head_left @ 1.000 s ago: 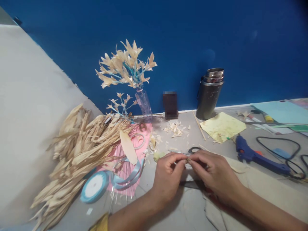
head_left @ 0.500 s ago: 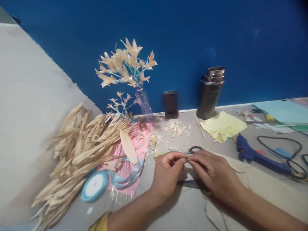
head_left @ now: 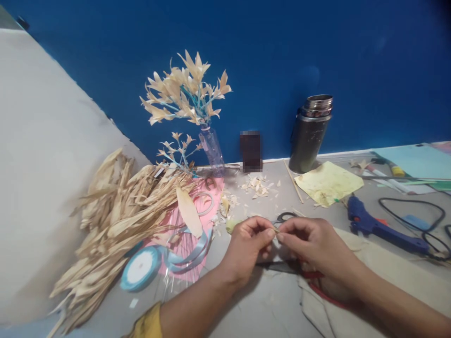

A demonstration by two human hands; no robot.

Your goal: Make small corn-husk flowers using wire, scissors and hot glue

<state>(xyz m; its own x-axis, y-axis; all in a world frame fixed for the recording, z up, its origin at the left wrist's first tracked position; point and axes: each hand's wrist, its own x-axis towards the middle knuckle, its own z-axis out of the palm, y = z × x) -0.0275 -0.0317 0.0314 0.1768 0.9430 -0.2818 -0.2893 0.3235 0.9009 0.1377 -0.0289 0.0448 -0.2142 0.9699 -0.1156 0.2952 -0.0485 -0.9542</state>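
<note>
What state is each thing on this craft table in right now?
Left hand: pinching a small tan husk piece.
Right hand: pinching the same piece.
Dark metal flask: upright, lid on.
Blue glue gun: lying flat, corded.
Light blue ribbon spool: flat, partly unrolled.
Clear bottle vase: upright, holding husk flowers.
Pile of dried husks: loose.

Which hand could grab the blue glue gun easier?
Probably the right hand. The glue gun lies on the table just beyond it on that side. The left hand is farther off and would have to cross over. Both pinch a tiny husk piece.
</note>
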